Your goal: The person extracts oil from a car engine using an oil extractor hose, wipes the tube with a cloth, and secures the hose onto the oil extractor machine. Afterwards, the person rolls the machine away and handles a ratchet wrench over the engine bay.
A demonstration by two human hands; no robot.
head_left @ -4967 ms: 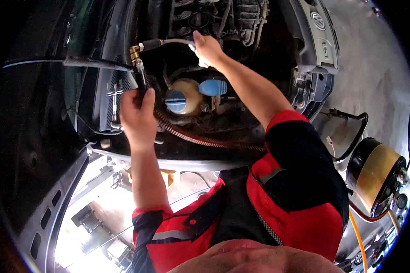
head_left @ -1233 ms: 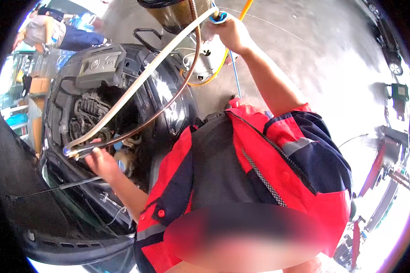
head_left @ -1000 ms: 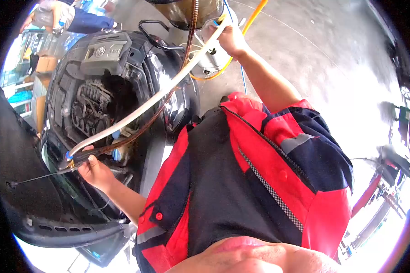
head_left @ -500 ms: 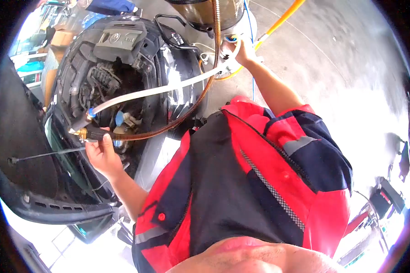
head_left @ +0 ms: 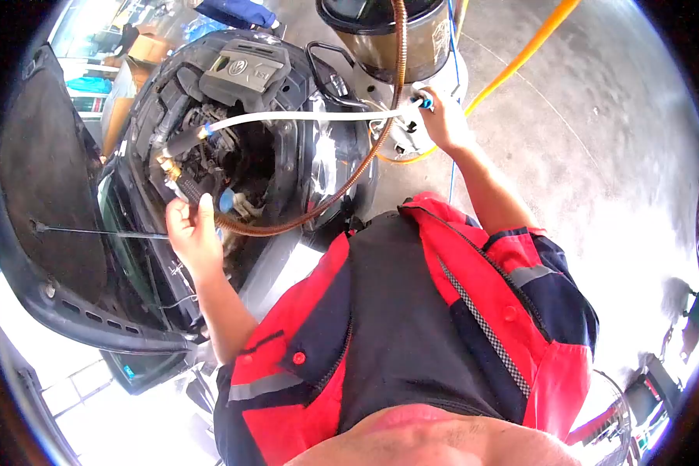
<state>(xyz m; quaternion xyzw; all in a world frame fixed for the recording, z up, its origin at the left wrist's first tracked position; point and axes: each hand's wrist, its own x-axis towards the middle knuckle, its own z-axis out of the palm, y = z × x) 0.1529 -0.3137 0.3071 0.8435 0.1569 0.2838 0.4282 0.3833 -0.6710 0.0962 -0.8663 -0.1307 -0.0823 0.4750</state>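
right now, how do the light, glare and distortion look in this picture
In the head view, the wide lens bends straight lines and leaves black corners; also in the head view, the floor burns out rightward, glare streaks the car, and the engine bay sinks partly into shadow, though the pale hose reads clearly.

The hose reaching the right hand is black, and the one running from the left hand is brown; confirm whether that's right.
Not black: the head view shows a white hose reaching the right hand. The brown hose running from the left hand is right.
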